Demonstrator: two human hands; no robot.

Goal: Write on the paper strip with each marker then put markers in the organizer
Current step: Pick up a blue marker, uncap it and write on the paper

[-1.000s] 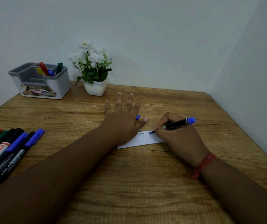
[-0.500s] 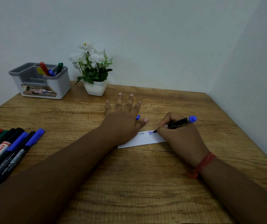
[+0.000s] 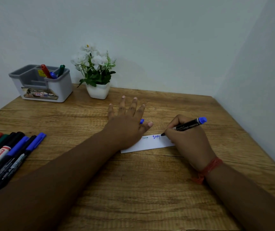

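A white paper strip (image 3: 151, 144) lies on the wooden table (image 3: 133, 189) with small dark writing and larger blue writing on it. My right hand (image 3: 188, 140) grips a black marker with a blue end (image 3: 190, 125), its tip touching the strip. My left hand (image 3: 126, 124) lies flat with spread fingers on the strip's left end. A blue cap (image 3: 141, 121) peeks out between its thumb and index finger. The grey organizer (image 3: 41, 84) stands at the back left with a red, a blue and a green marker in it.
Several loose markers (image 3: 8, 155) in red, green, black and blue lie in a row at the table's left edge. A white pot with white flowers (image 3: 96, 75) stands next to the organizer. Walls close off the table at the back and right.
My right hand has moved rightward along the strip with the marker, and the blue writing has grown by a few letters. My left hand has stayed still.
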